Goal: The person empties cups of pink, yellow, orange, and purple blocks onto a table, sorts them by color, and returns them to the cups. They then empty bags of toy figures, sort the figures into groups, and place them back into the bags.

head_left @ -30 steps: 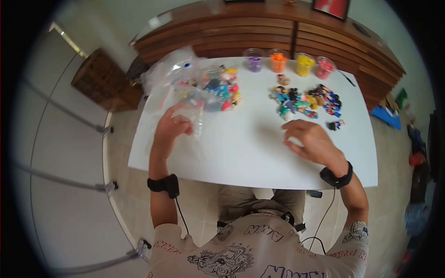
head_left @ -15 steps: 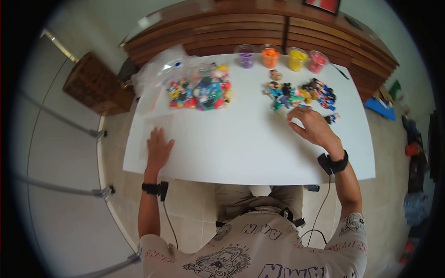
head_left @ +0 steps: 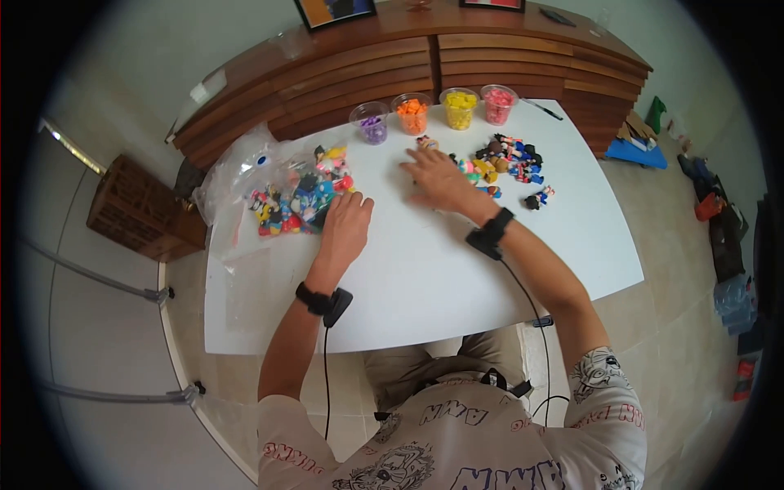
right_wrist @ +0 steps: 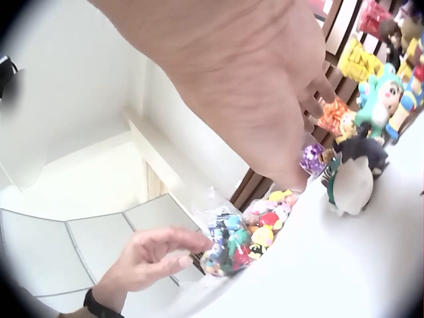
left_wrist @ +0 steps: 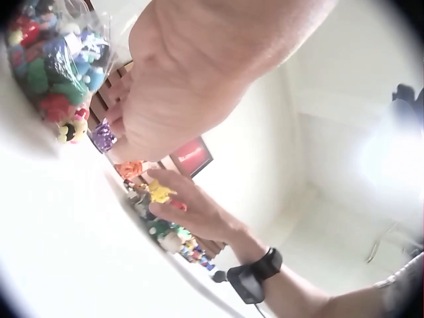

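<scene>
Left hand [head_left: 345,227] lies flat on the white matte tabletop [head_left: 425,278], fingers straight and relaxed, holding nothing; fingertips sit at the right edge of the clear crinkly plastic bag of small coloured toy figures [head_left: 296,200], touching or just short, can't tell which. The bag is left of centre in the head view, long axis running lower left to upper right, with loose clear film bunched toward the upper left.

Right hand [head_left: 437,178] is upper centre, fingers spread and pointing upper left, palm down at the left edge of the loose pile of small moulded toy figures [head_left: 506,163]. No pinch visible; looks relaxed, nothing held.

Head view only: four clear round plastic cups of purple, orange, yellow and pink pieces [head_left: 437,110] in a row along the table's far edge, ribbed brown wooden sideboard [head_left: 392,69] behind them, black wrist straps on both arms.

Right wrist view adds detail: a round white-bellied dark figure [right_wrist: 351,179] standing upright, a teal figure beside it, fingertips hovering just above, not gripping. The bag [right_wrist: 242,238] shows lower centre, glossy, with the left hand [right_wrist: 149,262] beside it.

Left wrist view: bag [left_wrist: 56,56] at upper left, right hand [left_wrist: 192,212] over the figures at centre.
</scene>
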`<state>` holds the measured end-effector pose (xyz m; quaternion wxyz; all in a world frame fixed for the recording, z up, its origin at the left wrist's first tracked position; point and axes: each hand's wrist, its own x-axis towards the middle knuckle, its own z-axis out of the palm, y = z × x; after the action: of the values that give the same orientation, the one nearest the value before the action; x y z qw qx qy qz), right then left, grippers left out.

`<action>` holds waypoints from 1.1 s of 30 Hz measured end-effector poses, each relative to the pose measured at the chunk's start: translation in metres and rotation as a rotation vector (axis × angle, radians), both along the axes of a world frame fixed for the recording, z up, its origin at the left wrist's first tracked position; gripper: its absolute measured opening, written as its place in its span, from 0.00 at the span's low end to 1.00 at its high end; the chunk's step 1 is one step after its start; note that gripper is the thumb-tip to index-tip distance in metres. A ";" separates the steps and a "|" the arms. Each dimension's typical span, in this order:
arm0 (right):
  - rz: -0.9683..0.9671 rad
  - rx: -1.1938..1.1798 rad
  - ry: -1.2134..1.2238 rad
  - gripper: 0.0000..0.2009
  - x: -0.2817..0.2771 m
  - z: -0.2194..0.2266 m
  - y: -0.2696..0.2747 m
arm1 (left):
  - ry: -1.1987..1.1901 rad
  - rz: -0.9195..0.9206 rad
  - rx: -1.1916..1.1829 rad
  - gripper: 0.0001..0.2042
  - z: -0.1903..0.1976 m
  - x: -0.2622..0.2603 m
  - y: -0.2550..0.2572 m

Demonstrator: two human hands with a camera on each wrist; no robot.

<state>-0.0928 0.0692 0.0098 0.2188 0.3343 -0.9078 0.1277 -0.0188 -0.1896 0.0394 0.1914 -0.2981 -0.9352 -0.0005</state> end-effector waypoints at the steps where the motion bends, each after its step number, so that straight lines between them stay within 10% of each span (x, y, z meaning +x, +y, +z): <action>1: 0.023 0.029 0.083 0.28 -0.007 -0.008 -0.005 | 0.006 -0.017 -0.002 0.08 -0.008 -0.009 0.004; 4: -0.004 0.090 0.037 0.22 -0.017 -0.008 0.001 | 0.157 0.126 -0.438 0.09 -0.030 -0.030 0.004; 9: -0.052 0.127 -0.088 0.12 -0.001 -0.003 0.043 | 0.175 0.130 -0.512 0.09 -0.029 -0.035 0.001; 16: 0.024 -0.146 -0.108 0.20 0.031 0.019 0.110 | -0.010 0.040 -0.176 0.08 -0.033 -0.043 0.012; 24: -0.352 -0.264 -0.170 0.25 0.071 0.011 0.199 | -0.066 -0.200 0.496 0.16 0.001 -0.065 0.092; 33: -0.371 -0.368 -0.237 0.26 0.072 -0.010 0.209 | -0.107 -0.082 0.460 0.23 -0.039 -0.140 0.166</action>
<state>-0.0211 0.2786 0.0002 0.1876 0.0999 -0.9343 0.2861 -0.1593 -0.0236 0.0007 0.2042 -0.2840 -0.9063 -0.2372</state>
